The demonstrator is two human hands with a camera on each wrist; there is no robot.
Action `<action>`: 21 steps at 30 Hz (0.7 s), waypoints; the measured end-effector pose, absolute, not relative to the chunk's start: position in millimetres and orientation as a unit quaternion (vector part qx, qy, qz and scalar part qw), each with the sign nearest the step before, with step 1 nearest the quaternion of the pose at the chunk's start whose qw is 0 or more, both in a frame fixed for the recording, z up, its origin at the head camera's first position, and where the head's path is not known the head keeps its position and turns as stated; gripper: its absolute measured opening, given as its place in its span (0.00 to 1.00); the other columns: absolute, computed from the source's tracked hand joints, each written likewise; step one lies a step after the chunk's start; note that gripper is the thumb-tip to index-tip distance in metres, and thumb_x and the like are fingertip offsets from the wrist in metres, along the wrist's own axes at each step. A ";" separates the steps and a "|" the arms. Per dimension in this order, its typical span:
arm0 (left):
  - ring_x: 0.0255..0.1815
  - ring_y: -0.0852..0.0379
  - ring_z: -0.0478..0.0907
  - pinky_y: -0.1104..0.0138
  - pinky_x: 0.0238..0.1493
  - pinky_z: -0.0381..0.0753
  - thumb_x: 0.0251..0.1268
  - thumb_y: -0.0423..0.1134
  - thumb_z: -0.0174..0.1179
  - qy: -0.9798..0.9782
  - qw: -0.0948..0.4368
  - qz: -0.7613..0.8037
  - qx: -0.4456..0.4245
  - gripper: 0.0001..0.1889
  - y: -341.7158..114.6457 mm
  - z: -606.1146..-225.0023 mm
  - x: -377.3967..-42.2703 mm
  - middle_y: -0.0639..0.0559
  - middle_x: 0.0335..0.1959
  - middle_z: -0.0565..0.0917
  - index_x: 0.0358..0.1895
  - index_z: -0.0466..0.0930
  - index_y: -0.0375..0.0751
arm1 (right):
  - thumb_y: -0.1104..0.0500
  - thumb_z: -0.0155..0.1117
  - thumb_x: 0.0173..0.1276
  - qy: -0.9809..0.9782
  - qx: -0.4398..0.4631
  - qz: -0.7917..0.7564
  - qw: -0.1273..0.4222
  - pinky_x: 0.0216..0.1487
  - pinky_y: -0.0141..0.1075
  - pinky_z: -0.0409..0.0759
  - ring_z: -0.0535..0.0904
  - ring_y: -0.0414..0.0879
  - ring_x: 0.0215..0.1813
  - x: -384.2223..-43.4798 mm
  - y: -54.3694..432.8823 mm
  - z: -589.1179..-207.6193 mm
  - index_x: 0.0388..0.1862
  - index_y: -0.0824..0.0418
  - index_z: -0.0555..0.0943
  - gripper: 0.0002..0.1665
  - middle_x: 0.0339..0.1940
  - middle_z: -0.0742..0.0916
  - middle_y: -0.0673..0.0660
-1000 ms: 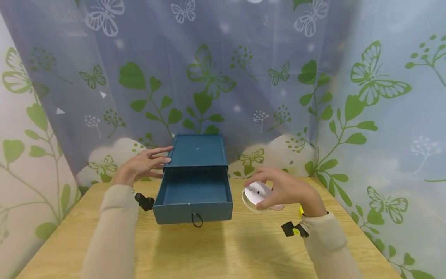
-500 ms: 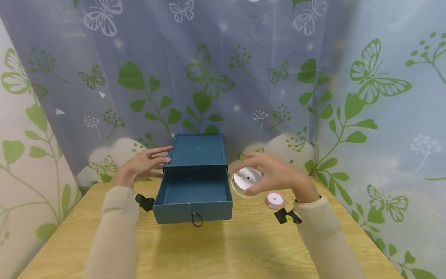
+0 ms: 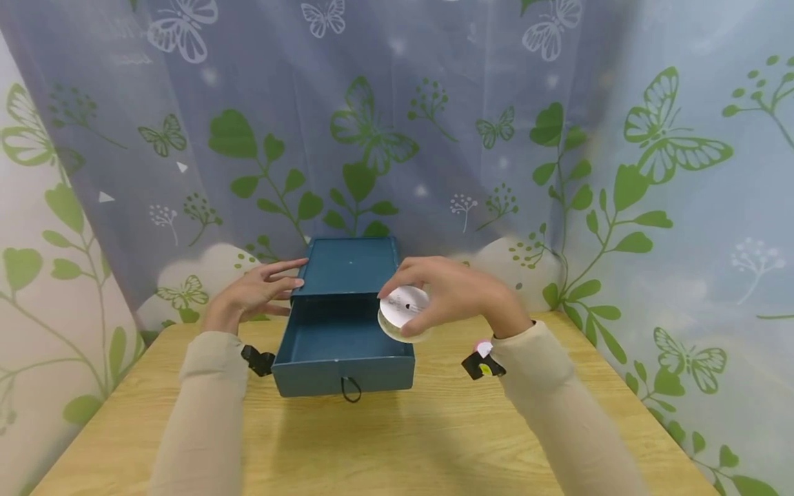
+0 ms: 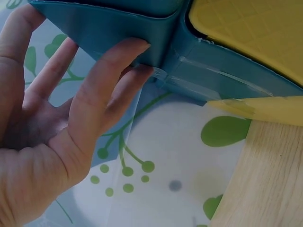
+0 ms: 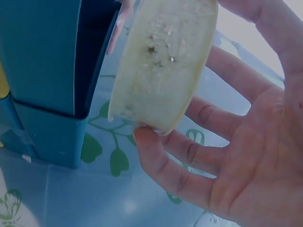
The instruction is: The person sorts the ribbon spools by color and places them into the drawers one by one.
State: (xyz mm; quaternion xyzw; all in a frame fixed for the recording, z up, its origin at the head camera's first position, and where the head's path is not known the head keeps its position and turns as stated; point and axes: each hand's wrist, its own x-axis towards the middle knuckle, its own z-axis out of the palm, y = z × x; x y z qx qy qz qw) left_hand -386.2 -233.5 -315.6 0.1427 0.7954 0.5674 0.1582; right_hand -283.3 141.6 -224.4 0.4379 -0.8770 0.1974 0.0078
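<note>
My right hand (image 3: 455, 293) pinches a white-sided ribbon spool (image 3: 397, 308) by its edge, thumb and fingers on opposite sides. It is tilted over the right side of the pulled-out drawer (image 3: 316, 379). The right wrist view shows sheer, pale ribbon with small stars wound on the spool (image 5: 158, 71). The drawer belongs to a dark blue box (image 3: 350, 265) and has a black pull loop (image 3: 351, 390). Against the box's left side rests my left hand (image 3: 248, 295), its fingers extended. In the left wrist view its fingertips (image 4: 142, 46) touch the blue side wall.
A pink ribbon spool (image 3: 484, 346) lies on the wooden table (image 3: 372, 448), partly hidden behind the right wrist camera (image 3: 480, 365). A yellow quilted surface (image 4: 255, 33) adjoins the blue box in the left wrist view. Printed cloth (image 3: 446, 172) hangs behind the table.
My right hand has carried the spool leftward from the table's right side to over the drawer's right side. The pink spool came into view, then was partly covered. My left hand stays put.
</note>
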 end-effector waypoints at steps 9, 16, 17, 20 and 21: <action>0.85 0.29 0.47 0.38 0.76 0.68 0.76 0.52 0.62 0.796 0.152 0.569 0.138 0.40 -231.4 -312.9 -385.7 0.38 0.86 0.46 0.84 0.52 0.58 | 0.52 0.79 0.56 -0.878 0.446 0.175 -0.002 0.49 0.38 0.80 0.76 0.46 0.49 -293.2 119.7 -223.0 0.59 0.48 0.87 0.29 0.50 0.85 0.48; 0.84 0.29 0.47 0.37 0.76 0.67 0.76 0.51 0.61 0.794 0.152 0.571 0.145 0.39 -231.8 -316.2 -387.4 0.38 0.86 0.47 0.84 0.52 0.58 | 0.51 0.78 0.57 -0.881 0.442 0.170 -0.023 0.49 0.37 0.80 0.77 0.46 0.49 -294.9 109.5 -222.5 0.60 0.49 0.87 0.29 0.51 0.85 0.49; 0.84 0.29 0.47 0.37 0.76 0.68 0.76 0.51 0.61 0.794 0.152 0.570 0.145 0.39 -232.3 -316.5 -387.4 0.38 0.86 0.47 0.84 0.52 0.58 | 0.51 0.78 0.57 -0.881 0.441 0.170 -0.027 0.49 0.37 0.80 0.77 0.46 0.49 -295.2 108.2 -222.9 0.61 0.49 0.87 0.30 0.52 0.85 0.49; 0.84 0.29 0.48 0.38 0.75 0.69 0.76 0.51 0.61 0.798 0.150 0.566 0.141 0.39 -234.9 -315.9 -386.7 0.38 0.86 0.48 0.84 0.53 0.58 | 0.51 0.78 0.57 -0.879 0.446 0.166 -0.031 0.48 0.37 0.80 0.77 0.46 0.49 -297.1 104.1 -224.4 0.61 0.49 0.86 0.30 0.52 0.85 0.50; 0.84 0.28 0.49 0.38 0.75 0.70 0.76 0.51 0.61 0.801 0.149 0.563 0.137 0.39 -236.1 -315.3 -386.2 0.38 0.86 0.48 0.84 0.53 0.59 | 0.51 0.78 0.57 -0.878 0.449 0.165 -0.031 0.49 0.37 0.80 0.77 0.46 0.49 -297.8 102.4 -224.7 0.61 0.49 0.86 0.30 0.53 0.85 0.50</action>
